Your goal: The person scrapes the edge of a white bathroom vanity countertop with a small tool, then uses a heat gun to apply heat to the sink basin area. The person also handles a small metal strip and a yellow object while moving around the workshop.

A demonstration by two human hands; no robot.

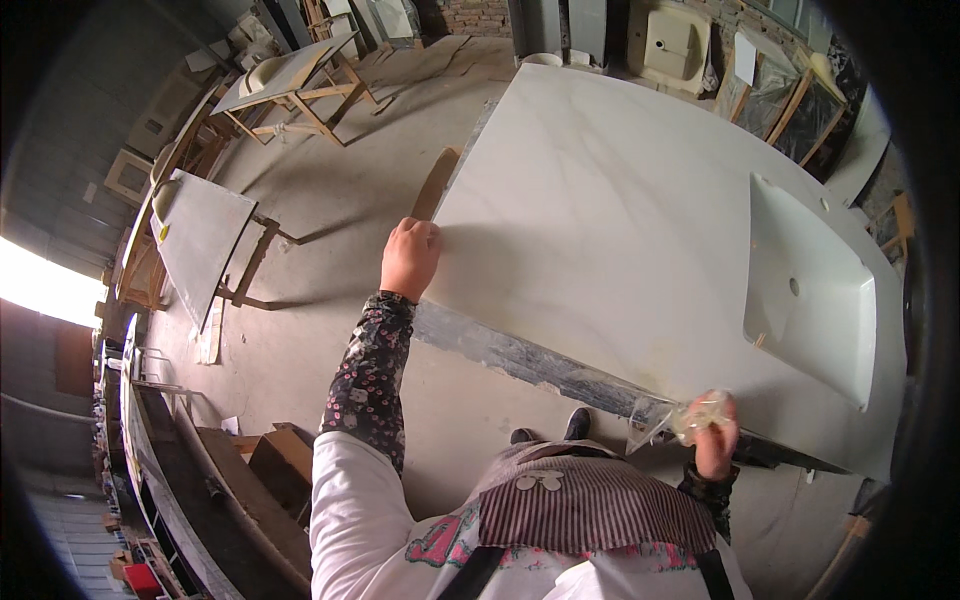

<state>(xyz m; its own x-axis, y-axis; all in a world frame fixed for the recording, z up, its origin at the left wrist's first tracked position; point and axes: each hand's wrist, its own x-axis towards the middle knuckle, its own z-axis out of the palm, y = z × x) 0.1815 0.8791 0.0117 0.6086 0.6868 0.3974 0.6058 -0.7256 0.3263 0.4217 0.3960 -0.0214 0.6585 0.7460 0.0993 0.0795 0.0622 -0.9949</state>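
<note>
Right hand [716,445] bunches clear film [703,412] at the slab's near edge; left hand [410,262] at its left edge.
We note the right fingers closed around the film, crumpled, glossy and see-through; the left fingers curl at the edge, whether pinching anything we cannot tell. From the left hand, the white slab [600,220] spreads rightward and ahead, long axis slanting down to the right, smooth with faint grey veining; its recessed, round-cornered basin [800,280] sits nearer the right hand. Below the near edge we record a rough, grey-smeared strip [520,360].
</note>
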